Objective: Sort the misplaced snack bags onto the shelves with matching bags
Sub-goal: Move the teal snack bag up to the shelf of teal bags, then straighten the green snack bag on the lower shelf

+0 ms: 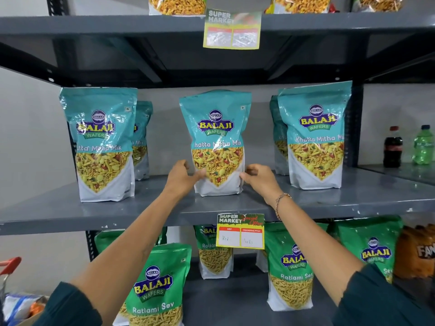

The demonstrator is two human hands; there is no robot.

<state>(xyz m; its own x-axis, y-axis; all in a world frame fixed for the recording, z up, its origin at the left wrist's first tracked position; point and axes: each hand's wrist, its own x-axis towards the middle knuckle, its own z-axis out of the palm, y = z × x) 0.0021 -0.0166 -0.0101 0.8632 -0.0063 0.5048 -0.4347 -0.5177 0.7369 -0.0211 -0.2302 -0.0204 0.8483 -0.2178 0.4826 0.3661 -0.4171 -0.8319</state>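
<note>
A teal Khatta Mitha Mix bag [217,137] stands upright in the middle of the grey middle shelf [164,208]. My left hand [182,176] touches its lower left side with the thumb on the front. My right hand [257,176] rests against its lower right edge, fingers curled. Matching teal bags stand at the left [102,142] and right [315,137] of the same shelf, each with another behind it. Green Ratlami Sev bags [156,288] [292,267] fill the shelf below.
Bags with yellow snacks [177,4] sit on the top shelf. A dark cola bottle [392,147] and a green bottle [424,144] stand on the adjoining shelf at right. Price tags [240,230] hang from shelf edges. A red cart handle [9,263] shows at lower left.
</note>
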